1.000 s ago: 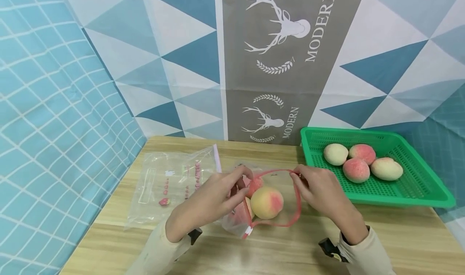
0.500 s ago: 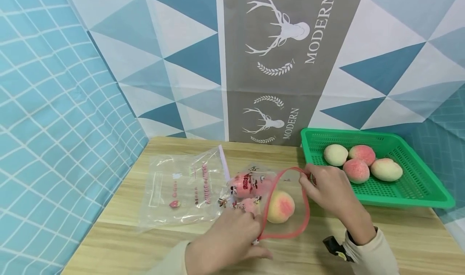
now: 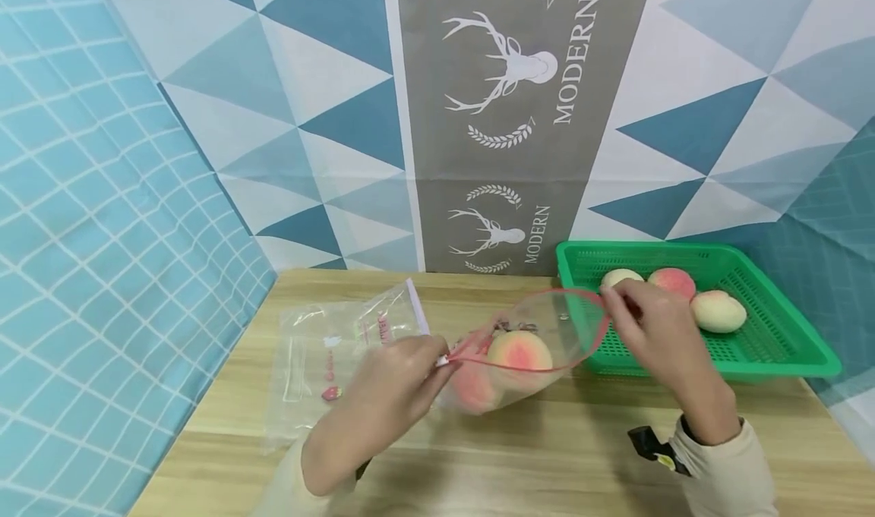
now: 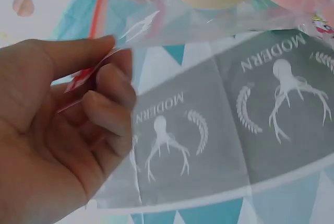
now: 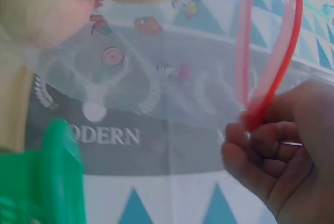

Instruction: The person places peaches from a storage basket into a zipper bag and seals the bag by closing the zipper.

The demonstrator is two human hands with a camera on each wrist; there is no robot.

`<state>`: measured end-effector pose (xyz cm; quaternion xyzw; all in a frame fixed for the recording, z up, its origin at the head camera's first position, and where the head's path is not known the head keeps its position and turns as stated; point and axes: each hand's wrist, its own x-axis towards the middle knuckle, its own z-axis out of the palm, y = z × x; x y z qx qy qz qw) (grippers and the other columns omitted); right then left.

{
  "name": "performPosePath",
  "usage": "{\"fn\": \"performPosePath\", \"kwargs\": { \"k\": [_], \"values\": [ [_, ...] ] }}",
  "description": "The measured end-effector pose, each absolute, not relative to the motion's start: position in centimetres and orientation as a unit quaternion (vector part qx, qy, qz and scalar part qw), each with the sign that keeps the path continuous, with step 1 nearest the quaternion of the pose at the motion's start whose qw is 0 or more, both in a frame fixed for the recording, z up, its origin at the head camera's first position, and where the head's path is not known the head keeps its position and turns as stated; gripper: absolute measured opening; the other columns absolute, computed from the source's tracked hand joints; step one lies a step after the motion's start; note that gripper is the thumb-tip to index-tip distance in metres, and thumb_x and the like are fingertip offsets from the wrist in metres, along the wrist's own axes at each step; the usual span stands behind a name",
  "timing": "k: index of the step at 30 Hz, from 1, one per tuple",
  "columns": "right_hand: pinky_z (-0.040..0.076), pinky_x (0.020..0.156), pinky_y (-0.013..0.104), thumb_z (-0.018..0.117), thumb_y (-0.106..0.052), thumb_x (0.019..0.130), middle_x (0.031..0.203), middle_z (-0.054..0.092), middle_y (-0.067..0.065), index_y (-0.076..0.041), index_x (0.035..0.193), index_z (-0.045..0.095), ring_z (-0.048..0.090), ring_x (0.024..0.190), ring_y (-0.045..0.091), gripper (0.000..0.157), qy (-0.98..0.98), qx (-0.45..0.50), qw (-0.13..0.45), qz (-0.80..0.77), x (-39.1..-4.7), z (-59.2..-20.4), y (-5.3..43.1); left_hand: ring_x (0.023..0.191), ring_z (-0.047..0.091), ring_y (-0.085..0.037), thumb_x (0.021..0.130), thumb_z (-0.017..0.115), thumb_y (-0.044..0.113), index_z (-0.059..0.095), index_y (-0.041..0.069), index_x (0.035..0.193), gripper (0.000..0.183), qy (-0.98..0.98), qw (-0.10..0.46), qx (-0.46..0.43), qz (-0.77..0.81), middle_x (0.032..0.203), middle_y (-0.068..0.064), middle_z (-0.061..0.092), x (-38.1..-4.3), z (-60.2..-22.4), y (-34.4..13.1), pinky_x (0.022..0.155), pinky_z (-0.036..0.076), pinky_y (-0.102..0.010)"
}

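Between my hands hangs a clear zip bag [image 3: 567, 327] with a red rim, its mouth spread wide. My left hand [image 3: 383, 388] pinches the rim's left corner, beside a white slider [image 3: 443, 360]. At the opposite corner my right hand [image 3: 666, 338] pinches the red rim [image 5: 274, 85] between thumb and fingers. Inside the bag lie a yellow-pink peach [image 3: 521, 351] and pinker peaches [image 3: 475, 388], partly hidden behind printed film. Fruit also shows through the plastic in the left wrist view, above my left hand [image 4: 68, 114].
A green basket [image 3: 772, 369] with several peaches [image 3: 718, 311] stands at the right, partly behind my right hand. Another clear bag [image 3: 301, 373], with strawberry print and a lilac strip, lies flat on the wooden table [image 3: 519, 464] at the left.
My left hand has gone from spread fingers near the bag, to its lower corner, to pinching that corner farther left. The bag mouth is now stretched sideways. My right hand has shifted right and up.
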<state>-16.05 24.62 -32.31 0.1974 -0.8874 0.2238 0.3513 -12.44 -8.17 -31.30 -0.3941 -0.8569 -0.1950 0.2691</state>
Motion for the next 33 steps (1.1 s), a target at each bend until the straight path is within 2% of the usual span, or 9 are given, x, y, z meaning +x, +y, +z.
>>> {"fn": "performPosePath", "kwargs": {
  "k": [3,6,8,12,16,20,26,29,33],
  "values": [
    [0.028,0.047,0.015,0.059,-0.011,0.084,0.056,0.044,-0.011,-0.014,0.072,0.058,0.035,0.047,-0.003,0.012,-0.869,0.178,0.398,0.237,-15.2,-31.4,25.7,0.052,0.036,0.0,0.08,0.066,0.019,0.052,0.015,0.07,0.017,-0.829,0.311,-0.397,-0.244,0.059,0.012,0.043,-12.9,-30.9,-8.6,0.046,0.03,-0.01],
    [0.031,0.049,0.012,0.06,-0.008,0.083,0.06,0.05,-0.01,-0.014,0.076,0.059,0.038,0.048,-0.006,0.009,-0.864,0.178,0.402,0.246,-14.2,-30.7,26.1,0.054,0.037,0.001,0.081,0.065,0.017,0.057,0.014,0.074,0.011,-0.805,0.303,-0.413,-0.298,0.063,0.011,0.046,-13.3,-30.8,-8.7,0.048,0.03,-0.008],
    [0.035,0.052,0.009,0.06,-0.006,0.083,0.064,0.051,-0.011,-0.014,0.084,0.062,0.041,0.05,-0.006,0.008,-0.87,0.191,0.382,0.248,-13.6,-30.3,25.7,0.056,0.038,0.001,0.083,0.062,0.016,0.059,0.014,0.078,0.007,-0.798,0.283,-0.425,-0.32,0.066,0.011,0.048,-13.3,-30.9,-8.6,0.05,0.031,-0.008],
    [0.041,0.06,0.009,0.062,0.002,0.079,0.069,0.052,-0.012,-0.011,0.098,0.064,0.048,0.058,-0.005,0.024,-0.858,0.259,0.351,0.272,-12.6,-29.7,23.4,0.058,0.04,0.001,0.086,0.058,0.015,0.06,0.013,0.082,0.005,-0.791,0.251,-0.446,-0.333,0.07,0.01,0.05,-13.1,-31.0,-8.3,0.051,0.033,-0.007],
    [0.04,0.057,0.014,0.059,0.01,0.076,0.067,0.053,-0.01,-0.007,0.095,0.064,0.048,0.059,-0.002,0.026,-0.802,0.346,0.319,0.368,-11.2,-28.8,20.6,0.058,0.039,0.001,0.085,0.059,0.011,0.059,0.014,0.08,0.005,-0.786,0.253,-0.455,-0.332,0.067,0.01,0.049,-12.9,-31.2,-8.1,0.052,0.033,-0.008],
    [0.041,0.053,0.017,0.05,0.018,0.078,0.066,0.052,-0.002,-0.003,0.09,0.06,0.048,0.059,0.004,0.025,-0.722,0.423,0.253,0.486,-10.0,-28.4,18.0,0.058,0.04,0.0,0.081,0.06,0.005,0.057,0.015,0.077,0.01,-0.773,0.257,-0.47,-0.34,0.066,0.01,0.049,-12.6,-31.2,-7.8,0.053,0.033,-0.007],
    [0.042,0.052,0.018,0.045,0.02,0.079,0.07,0.052,0.002,-0.003,0.096,0.058,0.049,0.062,0.008,0.031,-0.667,0.474,0.162,0.551,-9.3,-28.9,15.5,0.057,0.037,0.002,0.08,0.063,0.01,0.056,0.016,0.076,0.009,-0.775,0.271,-0.486,-0.3,0.064,0.011,0.044,-11.6,-31.7,-6.8,0.053,0.029,-0.005],
    [0.042,0.054,0.015,0.053,0.016,0.078,0.076,0.058,0.002,-0.004,0.098,0.06,0.051,0.065,0.006,0.03,-0.681,0.482,0.18,0.522,-9.1,-29.3,14.7,0.059,0.038,0.003,0.079,0.061,0.01,0.056,0.016,0.077,0.008,-0.78,0.27,-0.492,-0.276,0.066,0.012,0.045,-11.2,-32.0,-6.4,0.054,0.029,-0.004],
    [0.039,0.057,0.01,0.064,0.005,0.075,0.084,0.06,-0.001,-0.008,0.098,0.062,0.05,0.07,0.003,0.026,-0.71,0.491,0.24,0.444,-9.0,-30.0,13.8,0.059,0.038,0.003,0.077,0.061,0.009,0.056,0.016,0.078,0.009,-0.781,0.267,-0.494,-0.272,0.066,0.012,0.046,-11.2,-32.3,-6.0,0.054,0.028,-0.003]
  ]
}}
